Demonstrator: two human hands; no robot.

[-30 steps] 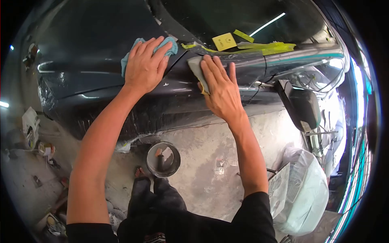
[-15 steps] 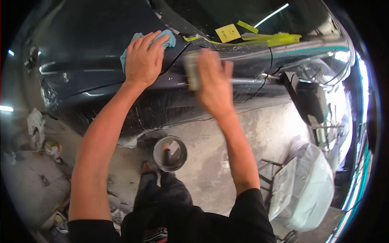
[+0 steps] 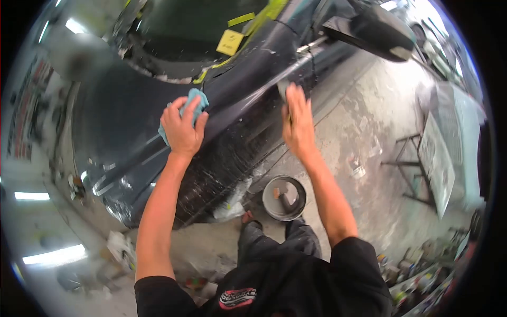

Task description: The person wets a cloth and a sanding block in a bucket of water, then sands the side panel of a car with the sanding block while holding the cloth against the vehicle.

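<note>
Atop dark glossy car body (image 3: 116, 111), left hand (image 3: 182, 132) grasps crumpled light-blue cloth (image 3: 199, 99). Along car body's side, right hand (image 3: 299, 127) apparently grasps grey pad (image 3: 282, 91), blurred; best worked flat, pressure even.

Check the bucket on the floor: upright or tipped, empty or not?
Upright, not empty: the bucket's open mouth faces up, and a dark piece shows inside. Cannot tell whether there is liquid.

Black shirt (image 3: 289, 285) reads "EYNALDO" — yellow card (image 3: 229, 42) — print too small.
</note>
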